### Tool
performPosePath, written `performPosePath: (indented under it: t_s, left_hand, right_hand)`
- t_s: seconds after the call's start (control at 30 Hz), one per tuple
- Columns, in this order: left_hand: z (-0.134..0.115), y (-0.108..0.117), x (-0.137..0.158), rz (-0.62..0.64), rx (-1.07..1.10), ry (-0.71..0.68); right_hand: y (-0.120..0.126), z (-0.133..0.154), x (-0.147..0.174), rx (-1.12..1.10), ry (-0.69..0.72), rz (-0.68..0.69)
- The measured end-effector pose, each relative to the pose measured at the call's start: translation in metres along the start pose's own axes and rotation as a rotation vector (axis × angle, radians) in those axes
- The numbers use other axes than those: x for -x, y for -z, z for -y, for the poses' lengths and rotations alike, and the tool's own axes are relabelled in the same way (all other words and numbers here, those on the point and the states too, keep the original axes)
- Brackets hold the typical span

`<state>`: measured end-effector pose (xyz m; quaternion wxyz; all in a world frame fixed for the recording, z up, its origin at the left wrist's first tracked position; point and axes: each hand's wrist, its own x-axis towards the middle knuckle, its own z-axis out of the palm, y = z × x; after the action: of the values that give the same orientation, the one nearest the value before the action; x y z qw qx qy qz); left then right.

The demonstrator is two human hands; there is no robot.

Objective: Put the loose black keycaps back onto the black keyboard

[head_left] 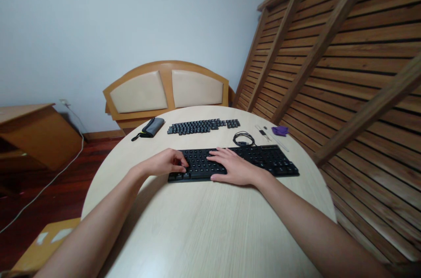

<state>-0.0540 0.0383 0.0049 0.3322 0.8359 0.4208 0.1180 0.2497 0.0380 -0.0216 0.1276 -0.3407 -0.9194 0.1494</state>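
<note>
A black keyboard (pixel 200 177) lies across the table, many of its keycaps off so that bare key sockets show; the space bar and a few bottom-row keys are in place. At its left end my left hand (pixel 169 162) is closed, thumb and fingers curled together over the lower left keys. Whatever those fingertips hold, if anything, is too small to make out. My right hand (pixel 235 166) rests open on the middle of the keyboard, fingers spread. Loose keycaps (pixel 192 127) stand in rows behind the keyboard, with a smaller group (pixel 232 123) to their right.
On the round table (pixel 197 225) are a grey and black pouch (pixel 153 127), a coiled black cable (pixel 244 139), a small wire tool (pixel 262 132) and a purple cloth (pixel 280 130). A slatted wooden frame (pixel 329 50) leans at the right. A headboard (pixel 167 89) stands behind.
</note>
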Motion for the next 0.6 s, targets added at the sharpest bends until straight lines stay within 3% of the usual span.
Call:
performPosePath:
  t_s: [0.47, 0.6]
  left_hand:
    - [0.0058, 0.0007, -0.0035, 0.043, 0.027, -0.062]
    - [0.0062, -0.001, -0.0039, 0.025, 0.044, -0.012]
  right_hand:
    - [-0.0002, 0.0001, 0.0001, -0.009, 0.001, -0.006]
    - [-0.0001, 0.0005, 0.0003, -0.003, 0.001, -0.006]
